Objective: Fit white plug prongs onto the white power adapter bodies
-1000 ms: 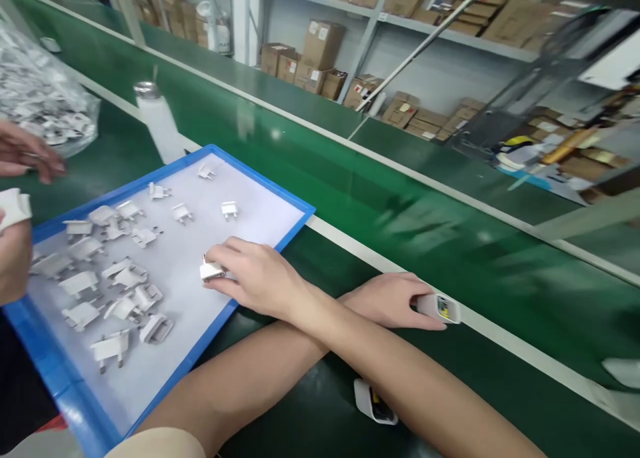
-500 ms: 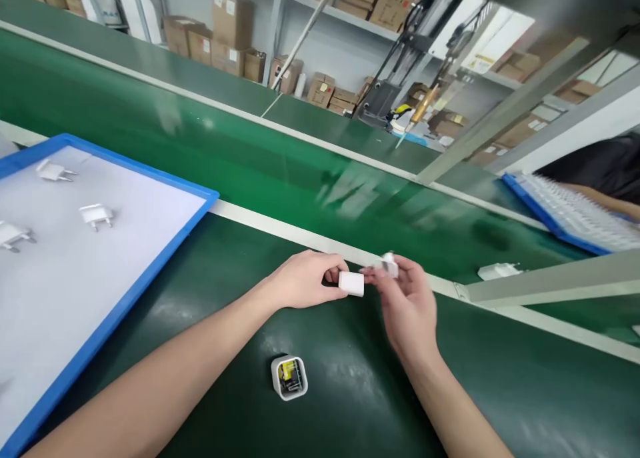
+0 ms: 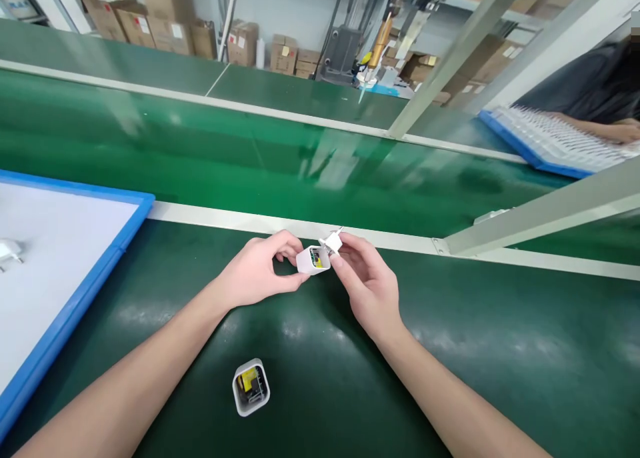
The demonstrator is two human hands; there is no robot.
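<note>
Both hands are up over the dark green work mat (image 3: 500,371), meeting just this side of the pale divider strip (image 3: 225,219) that runs along the bright green conveyor belt (image 3: 200,151). The left hand (image 3: 255,271) has its fingers curled snugly around a white charger housing (image 3: 313,259), open end tipped toward the camera, with coloured parts showing inside. The right hand (image 3: 367,285) is pinched shut, thumb and fingertips, on a small white plug piece (image 3: 332,243), a thin metal pin sticking up from it toward the strip. Plug piece and housing are touching at the housing's open mouth; whether the piece is seated in it or only resting against the rim, I cannot tell.

Taking the housing in the left hand as the landmark: nearer the camera and a little to its left, a second charger housing (image 3: 251,387) stands alone on the mat, mouth up, a yellow component visible within, well apart from both hands. Far to the left of the held housing lies the blue tray (image 3: 75,311) with its white liner, and one loose plug piece (image 3: 9,251) rests on it at the very edge of view. Beyond the held housing, across the belt and off to the right, another blue tray (image 3: 525,150) is packed with rows of white parts, and a co-worker's arm (image 3: 617,131) lies along it. A grey metal rail (image 3: 540,215) slants down toward the strip just right of the hands. Cardboard boxes (image 3: 150,21) are stacked along the far wall.
</note>
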